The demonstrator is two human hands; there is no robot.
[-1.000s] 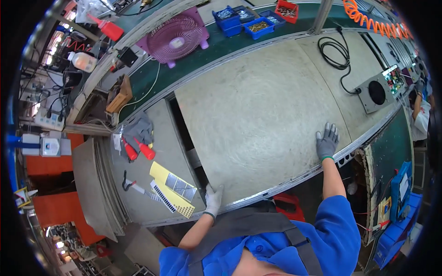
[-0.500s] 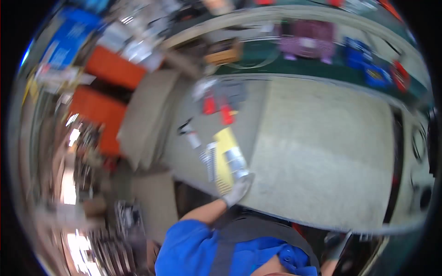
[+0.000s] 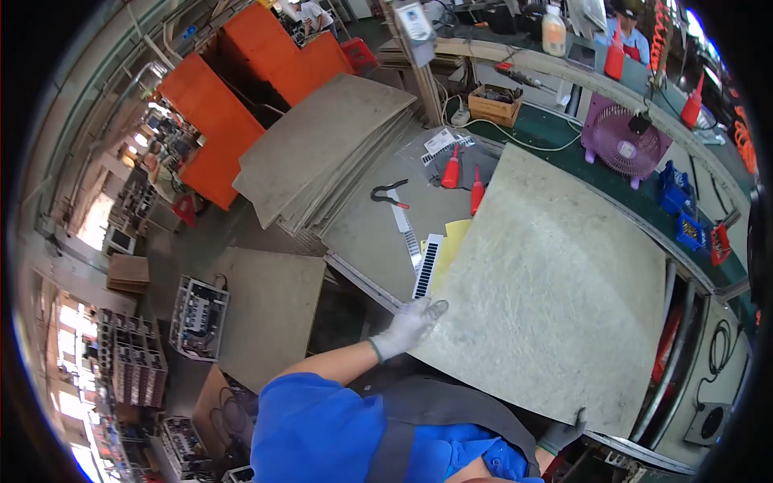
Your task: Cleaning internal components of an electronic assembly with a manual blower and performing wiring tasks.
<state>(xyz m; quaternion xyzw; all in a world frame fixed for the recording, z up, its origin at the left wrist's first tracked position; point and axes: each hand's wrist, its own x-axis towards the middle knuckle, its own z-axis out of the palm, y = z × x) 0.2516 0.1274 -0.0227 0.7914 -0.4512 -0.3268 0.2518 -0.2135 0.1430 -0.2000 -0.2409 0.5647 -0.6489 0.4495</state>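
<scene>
A large grey flat board lies tilted across the bench, overlapping part of a yellow sheet. My left hand, in a white glove with darkened fingertips, is closed on the board's near left corner. At the near edge, further right, my gloved right hand grips the same board; most of its fingers are hidden. Beside my left hand lies a white label strip with black bars, and another strip lies next to it. Black-handled pliers and red squeeze bottles are farther back.
A stack of similar boards stands at the left, with orange panels behind. Beyond the bench are a purple fan, a cardboard box and blue bins. Metal rollers run along the right. A co-worker sits at the far side.
The view has turned and become sharper. The board has shifted left and angled over the yellow sheet. My left hand is now on its corner, and my right hand has come to its near edge.
</scene>
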